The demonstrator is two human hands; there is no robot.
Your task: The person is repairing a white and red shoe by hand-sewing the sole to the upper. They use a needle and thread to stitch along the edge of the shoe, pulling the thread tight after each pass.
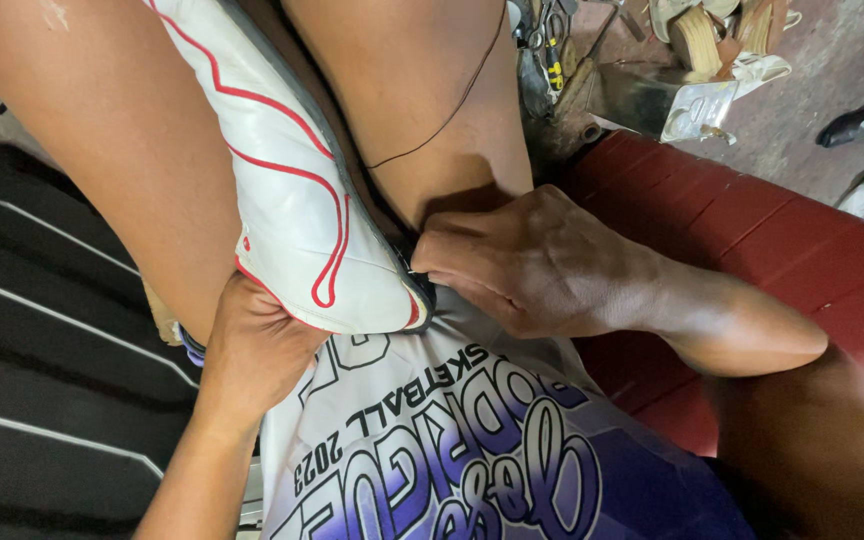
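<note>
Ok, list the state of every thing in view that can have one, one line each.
white shoe with red trim: clamped between the knees, end pointing toward the body
left hand: gripping the shoe's lower end from underneath
right hand: closed, fingers pressed at the shoe's edge
dark thread: drawn across the thigh, running down toward the right hand
red bench: worn, person seated on it
tools: lying heaped on the floor

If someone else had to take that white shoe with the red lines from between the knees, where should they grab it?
Probably the upper half of the white shoe, coming from above. It is wedged between the legs, and the left hand and right hand already crowd its lower end, so only the upper end is free.
</note>
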